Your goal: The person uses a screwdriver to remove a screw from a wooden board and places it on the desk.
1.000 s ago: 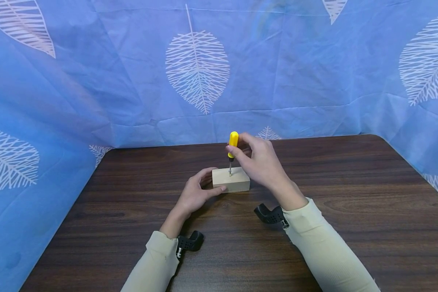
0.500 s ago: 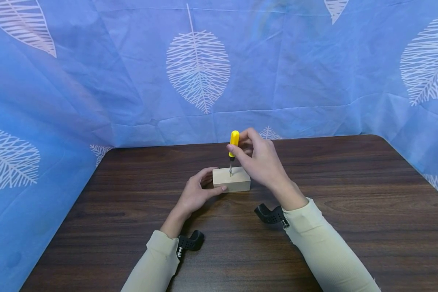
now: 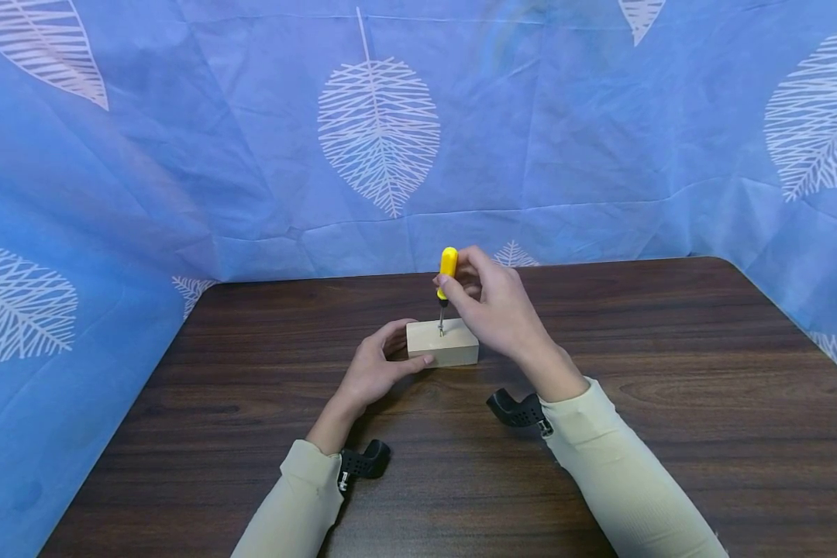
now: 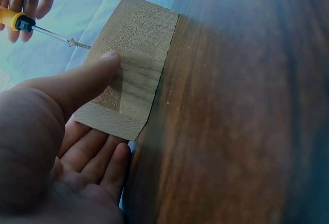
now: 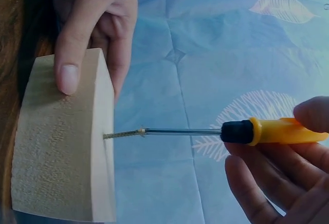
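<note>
A pale wooden block (image 3: 453, 355) lies on the dark table, gripped at its left end by my left hand (image 3: 373, 372). The thumb presses the near face, and the other fingers reach round behind. My right hand (image 3: 498, 306) pinches the yellow handle of a screwdriver (image 3: 448, 263) between thumb and fingers. The screwdriver stands nearly upright over the block. Its tip meets the head of a screw (image 5: 123, 134), whose point is in the block's top face, most of the shank showing. In the left wrist view the screw (image 4: 79, 44) leads in line from the shaft.
The dark wood-grain table (image 3: 251, 372) extends around both hands. A blue cloth (image 3: 251, 155) with white leaf prints hangs behind its far edge and along the sides. A black wrist mount (image 3: 516, 409) juts inward from the right sleeve, another (image 3: 366, 461) from the left.
The right thumb and fingers have shifted slightly on the screwdriver's handle. The block, the screw and the left hand hold nearly the same place.
</note>
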Motion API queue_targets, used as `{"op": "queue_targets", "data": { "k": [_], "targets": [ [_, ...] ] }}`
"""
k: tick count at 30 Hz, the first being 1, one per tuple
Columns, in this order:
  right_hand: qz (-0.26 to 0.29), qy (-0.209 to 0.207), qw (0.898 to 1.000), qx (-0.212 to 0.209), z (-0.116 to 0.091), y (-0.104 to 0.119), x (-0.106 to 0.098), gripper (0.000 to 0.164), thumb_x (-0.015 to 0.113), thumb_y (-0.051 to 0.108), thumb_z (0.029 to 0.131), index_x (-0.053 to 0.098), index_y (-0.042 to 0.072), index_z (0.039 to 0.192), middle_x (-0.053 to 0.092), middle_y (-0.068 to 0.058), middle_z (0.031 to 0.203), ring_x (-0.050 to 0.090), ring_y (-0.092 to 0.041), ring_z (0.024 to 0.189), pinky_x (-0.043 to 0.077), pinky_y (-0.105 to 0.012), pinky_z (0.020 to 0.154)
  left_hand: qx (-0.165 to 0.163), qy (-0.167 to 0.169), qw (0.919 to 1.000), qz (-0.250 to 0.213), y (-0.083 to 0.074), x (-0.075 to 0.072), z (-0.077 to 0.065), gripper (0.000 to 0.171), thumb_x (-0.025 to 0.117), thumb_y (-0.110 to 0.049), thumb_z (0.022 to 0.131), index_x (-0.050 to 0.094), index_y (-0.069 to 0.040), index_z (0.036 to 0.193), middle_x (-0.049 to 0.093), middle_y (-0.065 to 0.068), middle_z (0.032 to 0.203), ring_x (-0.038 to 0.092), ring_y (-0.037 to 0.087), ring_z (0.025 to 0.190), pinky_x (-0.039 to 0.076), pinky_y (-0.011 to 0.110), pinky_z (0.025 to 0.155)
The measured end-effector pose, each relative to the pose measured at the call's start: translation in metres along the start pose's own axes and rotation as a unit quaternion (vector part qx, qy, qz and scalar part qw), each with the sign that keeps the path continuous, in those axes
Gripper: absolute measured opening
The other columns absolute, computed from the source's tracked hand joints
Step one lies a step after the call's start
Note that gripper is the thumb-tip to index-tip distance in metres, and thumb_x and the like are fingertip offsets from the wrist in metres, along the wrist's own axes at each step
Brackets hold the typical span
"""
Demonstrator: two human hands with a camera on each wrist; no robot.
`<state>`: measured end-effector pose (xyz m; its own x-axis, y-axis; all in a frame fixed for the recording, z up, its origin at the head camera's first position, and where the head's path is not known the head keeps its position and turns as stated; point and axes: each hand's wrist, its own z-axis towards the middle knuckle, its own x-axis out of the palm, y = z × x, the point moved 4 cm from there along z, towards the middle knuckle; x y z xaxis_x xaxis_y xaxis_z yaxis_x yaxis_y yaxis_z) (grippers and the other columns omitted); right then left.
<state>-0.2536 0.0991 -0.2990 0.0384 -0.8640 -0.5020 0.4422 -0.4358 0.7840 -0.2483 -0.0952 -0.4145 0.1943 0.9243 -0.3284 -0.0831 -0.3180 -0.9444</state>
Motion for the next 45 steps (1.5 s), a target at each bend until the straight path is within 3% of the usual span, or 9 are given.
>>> {"op": "queue_targets", "data": {
  "k": [8, 18, 30, 36, 45],
  "targets": [
    [-0.035, -0.029, 0.999, -0.007, -0.0015, 0.0016, -0.0009, 0.023, 0.072, 0.028, 0.106, 0.069, 0.01, 0.12, 0.078, -0.005, 0.108, 0.077, -0.02, 0.089, 0.062, -0.038, 0.077, -0.001, 0.0, 1.0, 0.0, 0.0, 0.0003, -0.0001, 0.06, 0.085, -0.023, 0.095, 0.061, -0.02, 0.151, 0.067, 0.007, 0.147, 0.06, 0.035, 0.143, 0.049, 0.057, 0.12],
    [-0.04, -0.023, 0.999, -0.025, -0.0008, 0.0057, 0.0001, 0.021, 0.072, 0.019, 0.106, 0.071, 0.006, 0.123, 0.077, -0.01, 0.108, 0.075, -0.023, 0.091, 0.065, -0.04, 0.085, 0.0, 0.003, 1.0, -0.004, -0.0002, -0.0002, -0.0001, 0.061, 0.086, -0.022, 0.095, 0.062, -0.02, 0.15, 0.067, 0.007, 0.147, 0.06, 0.034, 0.143, 0.049, 0.057, 0.12],
    [-0.018, -0.024, 1.0, 0.005, -0.0005, 0.0009, 0.0008, 0.026, 0.075, 0.028, 0.104, 0.067, 0.01, 0.122, 0.08, -0.006, 0.11, 0.077, -0.021, 0.091, 0.063, -0.039, 0.082, 0.0, 0.002, 1.0, -0.001, 0.0011, -0.0001, 0.0009, 0.062, 0.087, -0.024, 0.094, 0.061, -0.021, 0.151, 0.067, 0.006, 0.147, 0.06, 0.034, 0.143, 0.048, 0.058, 0.12],
    [-0.024, -0.027, 0.999, -0.002, -0.0006, 0.0012, -0.0002, 0.022, 0.073, 0.027, 0.106, 0.068, 0.009, 0.117, 0.081, -0.006, 0.105, 0.076, -0.022, 0.092, 0.063, -0.039, 0.084, 0.0, 0.003, 1.0, -0.003, 0.0001, 0.0003, 0.0006, 0.062, 0.086, -0.023, 0.095, 0.061, -0.02, 0.151, 0.067, 0.007, 0.147, 0.06, 0.034, 0.143, 0.049, 0.057, 0.12],
    [-0.029, -0.014, 0.999, -0.005, -0.0004, 0.002, -0.0002, 0.021, 0.069, 0.022, 0.108, 0.068, 0.006, 0.122, 0.08, -0.009, 0.108, 0.078, -0.027, 0.097, 0.065, -0.043, 0.089, -0.002, 0.001, 1.0, -0.004, 0.0003, 0.0003, 0.0002, 0.061, 0.086, -0.022, 0.095, 0.061, -0.02, 0.151, 0.067, 0.007, 0.147, 0.061, 0.034, 0.142, 0.05, 0.057, 0.119]
  ]
}}
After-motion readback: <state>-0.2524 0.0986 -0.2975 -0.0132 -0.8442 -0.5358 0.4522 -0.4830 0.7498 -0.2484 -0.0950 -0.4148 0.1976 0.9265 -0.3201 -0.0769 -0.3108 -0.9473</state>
